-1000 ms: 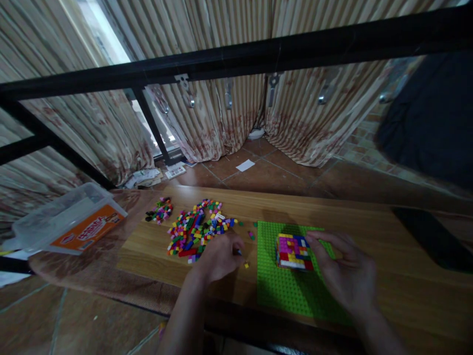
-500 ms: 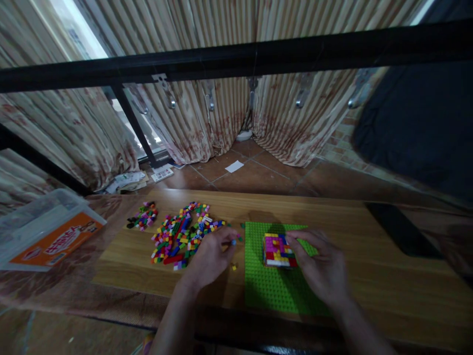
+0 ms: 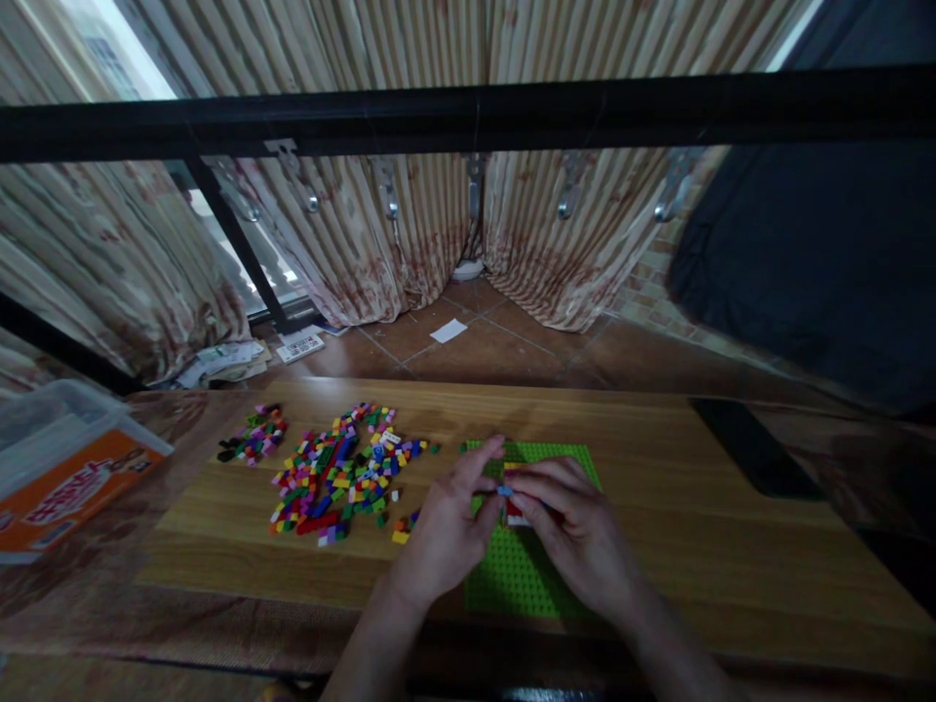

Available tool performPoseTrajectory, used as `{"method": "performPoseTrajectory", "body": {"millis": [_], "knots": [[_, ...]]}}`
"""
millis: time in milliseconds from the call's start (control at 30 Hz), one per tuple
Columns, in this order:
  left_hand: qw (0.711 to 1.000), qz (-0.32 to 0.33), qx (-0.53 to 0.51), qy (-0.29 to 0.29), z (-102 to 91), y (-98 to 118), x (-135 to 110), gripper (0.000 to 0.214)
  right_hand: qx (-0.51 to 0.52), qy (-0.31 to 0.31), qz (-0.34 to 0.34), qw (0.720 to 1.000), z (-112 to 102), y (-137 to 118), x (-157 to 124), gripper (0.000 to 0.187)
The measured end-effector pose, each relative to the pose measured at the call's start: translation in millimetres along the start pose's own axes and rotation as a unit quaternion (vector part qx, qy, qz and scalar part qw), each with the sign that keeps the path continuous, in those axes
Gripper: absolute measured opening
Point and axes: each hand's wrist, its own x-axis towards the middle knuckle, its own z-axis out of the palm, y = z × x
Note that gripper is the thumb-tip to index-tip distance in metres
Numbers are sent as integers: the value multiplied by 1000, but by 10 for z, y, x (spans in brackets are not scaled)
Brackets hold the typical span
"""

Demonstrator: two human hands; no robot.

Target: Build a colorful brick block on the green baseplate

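My left hand [image 3: 453,531] and my right hand [image 3: 570,531] meet over a green baseplate [image 3: 512,575] on the wooden table. Between their fingertips sits a small blue brick [image 3: 503,490], pinched by my left hand with my right hand's fingers touching it. A multicoloured brick block [image 3: 516,512] stands on the baseplate, mostly hidden under my right hand. A pile of loose coloured bricks [image 3: 332,473] lies to the left of my left hand.
A smaller heap of bricks [image 3: 253,436] lies further left. A clear plastic box with an orange label [image 3: 58,478] stands at the far left. A dark phone [image 3: 753,448] lies at the right. A black metal bar [image 3: 468,117] crosses above the table.
My left hand left the loose pile and came right with a small blue brick. My right hand slid over the block, and the two hands now touch above it.
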Motion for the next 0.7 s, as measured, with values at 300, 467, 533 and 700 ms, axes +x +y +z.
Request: {"method": "performPoseTrajectory", "body": {"millis": [300,467,533,700], "knots": [[998,25,51,0,121,11,4,56,-14,-18,25,999,-61,27,15,13],[995,40,84,26,155,-1,22,48,-1,-16,65,998,-96,73,13,15],[994,35,86,51,136,-8,41,44,2,13,94,995,-113,134,7,16],[989,-29,86,116,58,-84,80,35,28,89,164,982,-120,269,-11,19]]}}
